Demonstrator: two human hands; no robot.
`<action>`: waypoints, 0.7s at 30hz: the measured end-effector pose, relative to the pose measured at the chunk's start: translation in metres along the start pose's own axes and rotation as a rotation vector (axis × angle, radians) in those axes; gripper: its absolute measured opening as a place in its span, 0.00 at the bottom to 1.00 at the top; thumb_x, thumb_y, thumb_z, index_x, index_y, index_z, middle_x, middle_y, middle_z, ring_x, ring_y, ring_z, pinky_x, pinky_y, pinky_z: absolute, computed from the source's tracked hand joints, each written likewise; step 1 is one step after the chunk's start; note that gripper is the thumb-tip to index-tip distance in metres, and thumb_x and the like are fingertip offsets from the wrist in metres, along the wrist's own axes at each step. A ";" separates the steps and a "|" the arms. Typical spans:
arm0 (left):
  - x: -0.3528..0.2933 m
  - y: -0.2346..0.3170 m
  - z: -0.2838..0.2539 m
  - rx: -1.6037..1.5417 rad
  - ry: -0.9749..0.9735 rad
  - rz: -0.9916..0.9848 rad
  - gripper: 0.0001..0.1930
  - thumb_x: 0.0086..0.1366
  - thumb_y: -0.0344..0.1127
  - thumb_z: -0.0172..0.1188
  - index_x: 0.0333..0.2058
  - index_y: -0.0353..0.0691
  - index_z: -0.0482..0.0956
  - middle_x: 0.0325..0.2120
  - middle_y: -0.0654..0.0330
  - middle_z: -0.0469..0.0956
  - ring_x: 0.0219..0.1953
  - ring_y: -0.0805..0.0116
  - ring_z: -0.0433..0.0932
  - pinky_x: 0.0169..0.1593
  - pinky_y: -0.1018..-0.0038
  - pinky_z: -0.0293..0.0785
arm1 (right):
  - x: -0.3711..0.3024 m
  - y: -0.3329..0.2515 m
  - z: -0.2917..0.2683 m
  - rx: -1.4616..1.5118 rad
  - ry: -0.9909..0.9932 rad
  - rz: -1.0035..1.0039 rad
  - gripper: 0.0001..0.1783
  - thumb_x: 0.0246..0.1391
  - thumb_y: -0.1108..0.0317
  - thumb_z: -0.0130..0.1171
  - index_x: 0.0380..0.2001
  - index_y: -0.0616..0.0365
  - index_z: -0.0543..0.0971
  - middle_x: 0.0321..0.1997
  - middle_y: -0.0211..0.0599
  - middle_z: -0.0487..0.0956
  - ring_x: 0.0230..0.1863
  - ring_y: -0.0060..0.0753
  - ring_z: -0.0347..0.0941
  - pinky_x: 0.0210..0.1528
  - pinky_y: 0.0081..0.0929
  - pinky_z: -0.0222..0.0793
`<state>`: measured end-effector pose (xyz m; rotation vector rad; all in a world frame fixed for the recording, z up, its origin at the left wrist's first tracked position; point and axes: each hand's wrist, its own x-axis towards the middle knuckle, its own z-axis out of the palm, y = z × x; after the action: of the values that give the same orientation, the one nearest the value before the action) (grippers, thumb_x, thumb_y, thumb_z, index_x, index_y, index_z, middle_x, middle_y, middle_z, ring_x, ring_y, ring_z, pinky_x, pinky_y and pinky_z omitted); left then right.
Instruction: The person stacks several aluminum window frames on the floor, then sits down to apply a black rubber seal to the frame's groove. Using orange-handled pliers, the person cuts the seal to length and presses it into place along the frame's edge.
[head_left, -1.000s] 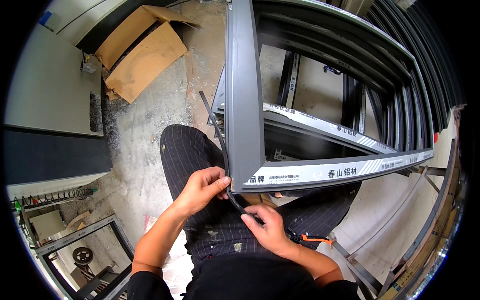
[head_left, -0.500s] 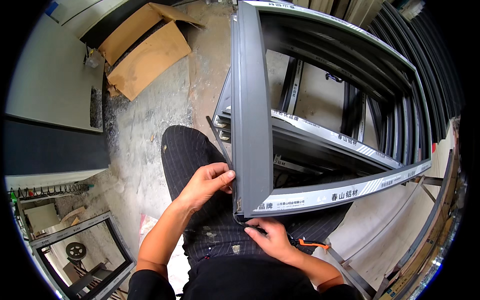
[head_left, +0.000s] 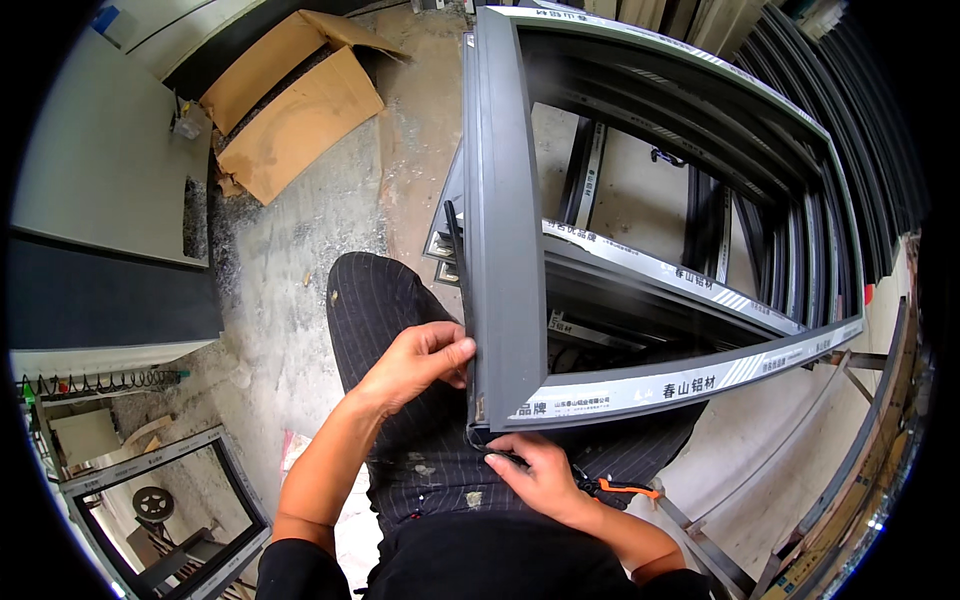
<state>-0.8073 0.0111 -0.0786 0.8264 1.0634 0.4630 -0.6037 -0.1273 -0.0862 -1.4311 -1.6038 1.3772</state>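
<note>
Two hands at one corner of a grey window frame (head_left: 500,250)
Left hand (head_left: 420,362) pinches the black rubber strip (head_left: 452,250) against the frame's edge; right hand (head_left: 535,472) grips the corner, steadying it on the lap

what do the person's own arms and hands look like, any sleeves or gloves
Both hands are bare, with no gloves: the left hand and the right hand. The forearms are bare too. Black short sleeves end near the elbows at the lower edge. No watch, ring or markings show.

The left hand (head_left: 420,357) reaches up from a bare forearm, fingers curled and thumb pressed forward. The right hand (head_left: 535,472) lies lower, palm down, fingertips pinched together.
</note>
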 end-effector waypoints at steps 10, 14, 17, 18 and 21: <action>0.010 -0.004 -0.014 -0.164 -0.002 0.036 0.20 0.69 0.51 0.56 0.33 0.36 0.77 0.27 0.64 0.75 0.30 0.76 0.75 0.36 0.77 0.77 | 0.000 -0.002 0.001 -0.004 0.001 0.029 0.11 0.54 0.63 0.63 0.37 0.58 0.80 0.32 0.41 0.79 0.30 0.43 0.76 0.34 0.32 0.72; 0.028 0.010 -0.012 -0.100 0.074 0.104 0.15 0.69 0.46 0.57 0.31 0.39 0.77 0.24 0.68 0.74 0.28 0.78 0.74 0.36 0.78 0.74 | -0.001 -0.001 0.003 -0.012 -0.003 0.005 0.11 0.54 0.63 0.63 0.37 0.58 0.80 0.31 0.41 0.79 0.29 0.42 0.76 0.33 0.32 0.71; 0.028 0.010 -0.008 -0.062 0.117 0.107 0.15 0.68 0.45 0.57 0.32 0.39 0.79 0.23 0.69 0.73 0.27 0.79 0.73 0.34 0.80 0.72 | -0.002 -0.002 0.003 0.000 0.006 0.054 0.11 0.54 0.62 0.63 0.37 0.58 0.80 0.30 0.41 0.79 0.27 0.41 0.75 0.32 0.32 0.71; 0.027 0.014 -0.008 -0.056 0.118 0.093 0.15 0.68 0.46 0.58 0.33 0.38 0.79 0.22 0.69 0.73 0.26 0.80 0.72 0.33 0.81 0.71 | -0.002 0.000 0.004 0.001 0.008 0.046 0.11 0.54 0.62 0.63 0.37 0.58 0.80 0.30 0.41 0.79 0.27 0.41 0.75 0.31 0.32 0.71; 0.035 0.027 -0.007 -0.109 0.164 0.078 0.16 0.68 0.47 0.58 0.32 0.38 0.79 0.21 0.70 0.72 0.23 0.81 0.68 0.32 0.82 0.69 | 0.000 0.003 0.007 0.008 -0.002 0.027 0.12 0.54 0.62 0.63 0.37 0.58 0.80 0.29 0.41 0.79 0.26 0.40 0.75 0.30 0.31 0.70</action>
<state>-0.7971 0.0545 -0.0793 0.7444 1.1496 0.6578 -0.6087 -0.1293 -0.0910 -1.4523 -1.5837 1.3995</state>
